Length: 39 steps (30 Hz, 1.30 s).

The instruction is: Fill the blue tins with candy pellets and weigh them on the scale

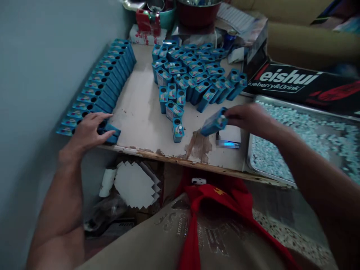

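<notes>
My left hand (91, 129) is at the near end of a long row of small blue boxes (99, 84), its thumb and fingers curled around the nearest box (114, 134). Each box has a dark round hole in its top. Above the table's front edge, my right hand (247, 116) pinches another small blue box (214, 123), tilted, with white pieces at its top end. A loose cluster of the same boxes (194, 71) stands mid-table; one box (177, 130) is set nearest me. A few boxes there show white pieces at the hole.
A metal tray (250, 157) of pale mint-coloured pellets lies right, before a black printed carton (303, 82). A phone-like device (229, 137) lies beside it. Bowls (197, 13) and a red tape dispenser (147, 22) stand behind. The table (137, 112) has a chipped front edge.
</notes>
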Each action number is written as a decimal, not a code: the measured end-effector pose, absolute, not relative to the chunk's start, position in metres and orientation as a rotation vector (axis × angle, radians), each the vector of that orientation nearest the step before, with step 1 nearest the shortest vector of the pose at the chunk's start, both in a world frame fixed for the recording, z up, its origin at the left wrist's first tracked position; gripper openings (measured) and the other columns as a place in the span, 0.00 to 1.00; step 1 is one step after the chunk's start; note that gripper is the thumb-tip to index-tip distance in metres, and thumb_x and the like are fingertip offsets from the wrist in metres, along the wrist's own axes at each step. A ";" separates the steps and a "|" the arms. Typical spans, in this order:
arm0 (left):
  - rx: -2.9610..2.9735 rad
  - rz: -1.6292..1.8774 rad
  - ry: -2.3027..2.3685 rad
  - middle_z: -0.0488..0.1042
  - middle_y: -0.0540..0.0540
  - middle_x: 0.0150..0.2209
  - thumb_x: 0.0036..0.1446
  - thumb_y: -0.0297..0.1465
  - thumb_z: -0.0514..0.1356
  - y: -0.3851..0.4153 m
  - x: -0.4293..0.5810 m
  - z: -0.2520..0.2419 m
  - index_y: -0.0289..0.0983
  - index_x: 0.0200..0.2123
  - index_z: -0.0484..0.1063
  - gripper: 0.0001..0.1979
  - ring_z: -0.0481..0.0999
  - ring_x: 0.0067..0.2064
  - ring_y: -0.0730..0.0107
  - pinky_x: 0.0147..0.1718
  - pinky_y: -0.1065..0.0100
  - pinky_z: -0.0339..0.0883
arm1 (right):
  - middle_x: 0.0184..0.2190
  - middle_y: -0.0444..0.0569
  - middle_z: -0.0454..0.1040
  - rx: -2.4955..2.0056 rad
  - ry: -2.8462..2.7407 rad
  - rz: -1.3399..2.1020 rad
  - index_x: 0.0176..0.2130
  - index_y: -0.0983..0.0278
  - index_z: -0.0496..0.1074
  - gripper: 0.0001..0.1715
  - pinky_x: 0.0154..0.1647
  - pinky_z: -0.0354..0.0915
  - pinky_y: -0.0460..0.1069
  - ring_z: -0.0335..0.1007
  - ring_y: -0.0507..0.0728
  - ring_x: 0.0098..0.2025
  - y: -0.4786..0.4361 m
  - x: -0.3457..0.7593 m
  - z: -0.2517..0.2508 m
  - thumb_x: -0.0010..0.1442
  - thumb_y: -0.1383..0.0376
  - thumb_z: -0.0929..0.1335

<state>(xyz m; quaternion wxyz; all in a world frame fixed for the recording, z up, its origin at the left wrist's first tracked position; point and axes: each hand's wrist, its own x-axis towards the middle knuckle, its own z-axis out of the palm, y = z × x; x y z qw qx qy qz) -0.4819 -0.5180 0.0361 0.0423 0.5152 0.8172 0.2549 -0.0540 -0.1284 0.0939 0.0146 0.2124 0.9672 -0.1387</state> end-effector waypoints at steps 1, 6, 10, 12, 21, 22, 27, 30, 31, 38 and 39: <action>1.539 0.744 2.511 0.82 0.55 0.55 0.58 0.56 0.67 -0.517 -0.483 0.039 0.53 0.54 0.78 0.24 0.73 0.59 0.48 0.69 0.42 0.65 | 0.35 0.51 0.84 0.797 2.994 -0.379 0.45 0.55 0.85 0.13 0.39 0.62 0.53 0.77 0.64 0.36 -0.125 -0.034 0.094 0.65 0.57 0.71; 1.390 0.400 2.456 0.83 0.45 0.46 0.55 0.65 0.63 -0.501 -0.488 0.054 0.42 0.50 0.82 0.35 0.75 0.48 0.54 0.58 0.51 0.69 | 0.29 0.57 0.81 1.335 2.894 -0.221 0.36 0.44 0.85 0.21 0.31 0.56 0.59 0.74 0.73 0.30 -0.109 0.038 0.057 0.60 0.40 0.67; 1.282 0.392 2.468 0.78 0.51 0.34 0.41 0.75 0.66 -0.479 -0.497 0.063 0.43 0.44 0.84 0.45 0.70 0.42 0.63 0.54 0.57 0.67 | 0.28 0.58 0.81 1.443 2.902 -0.265 0.36 0.45 0.85 0.18 0.31 0.58 0.60 0.76 0.74 0.32 -0.120 0.045 0.036 0.59 0.42 0.69; 1.321 0.414 2.482 0.77 0.52 0.33 0.34 0.79 0.64 -0.465 -0.495 0.070 0.46 0.40 0.83 0.47 0.68 0.40 0.62 0.55 0.55 0.66 | 0.29 0.57 0.81 1.422 2.920 -0.322 0.41 0.50 0.87 0.18 0.33 0.60 0.59 0.78 0.73 0.34 -0.129 0.041 0.043 0.60 0.45 0.71; 1.814 0.267 2.717 0.84 0.51 0.45 0.69 0.65 0.48 -0.445 -0.359 0.160 0.58 0.52 0.80 0.29 0.80 0.45 0.48 0.42 0.53 0.67 | 0.25 0.46 0.78 1.663 3.026 -0.728 0.46 0.61 0.87 0.18 0.38 0.64 0.52 0.74 0.57 0.28 -0.128 0.084 0.069 0.63 0.53 0.76; 1.886 0.329 2.674 0.84 0.52 0.45 0.69 0.65 0.49 -0.444 -0.334 0.167 0.60 0.51 0.80 0.27 0.82 0.46 0.47 0.40 0.52 0.67 | 0.24 0.45 0.77 1.677 3.005 -0.810 0.45 0.62 0.87 0.18 0.36 0.63 0.52 0.72 0.57 0.27 -0.126 0.092 0.066 0.63 0.53 0.76; 2.285 0.320 2.170 0.86 0.48 0.46 0.76 0.50 0.57 -0.394 -0.235 0.146 0.52 0.49 0.78 0.14 0.86 0.45 0.51 0.35 0.56 0.69 | 0.34 0.52 0.81 1.608 3.027 -0.748 0.49 0.64 0.86 0.18 0.41 0.67 0.53 0.74 0.58 0.33 -0.112 0.117 0.046 0.67 0.55 0.74; 2.282 0.119 2.162 0.84 0.43 0.43 0.72 0.42 0.66 -0.344 -0.211 0.111 0.47 0.47 0.79 0.08 0.85 0.45 0.50 0.33 0.58 0.67 | 0.58 0.66 0.79 1.343 2.986 -0.385 0.62 0.64 0.81 0.27 0.59 0.70 0.60 0.76 0.71 0.58 -0.100 0.136 0.030 0.69 0.56 0.74; 2.252 0.085 2.180 0.84 0.42 0.43 0.71 0.41 0.68 -0.327 -0.209 0.102 0.45 0.47 0.79 0.07 0.84 0.45 0.50 0.34 0.58 0.68 | 0.66 0.69 0.74 1.267 2.925 -0.309 0.68 0.64 0.77 0.35 0.64 0.68 0.64 0.70 0.77 0.66 -0.097 0.143 0.024 0.68 0.54 0.76; 2.138 0.092 2.252 0.82 0.39 0.48 0.66 0.35 0.72 -0.233 -0.225 0.077 0.44 0.51 0.80 0.11 0.82 0.51 0.44 0.48 0.53 0.73 | 0.70 0.74 0.66 1.023 2.776 -0.189 0.75 0.59 0.67 0.43 0.64 0.66 0.70 0.66 0.84 0.68 -0.112 0.169 -0.003 0.71 0.47 0.76; 2.150 0.104 2.228 0.82 0.39 0.48 0.66 0.34 0.73 -0.221 -0.227 0.074 0.44 0.51 0.81 0.12 0.82 0.52 0.44 0.49 0.52 0.72 | 0.65 0.72 0.70 0.986 2.806 -0.147 0.70 0.59 0.72 0.33 0.61 0.68 0.68 0.69 0.82 0.64 -0.115 0.168 -0.003 0.74 0.49 0.72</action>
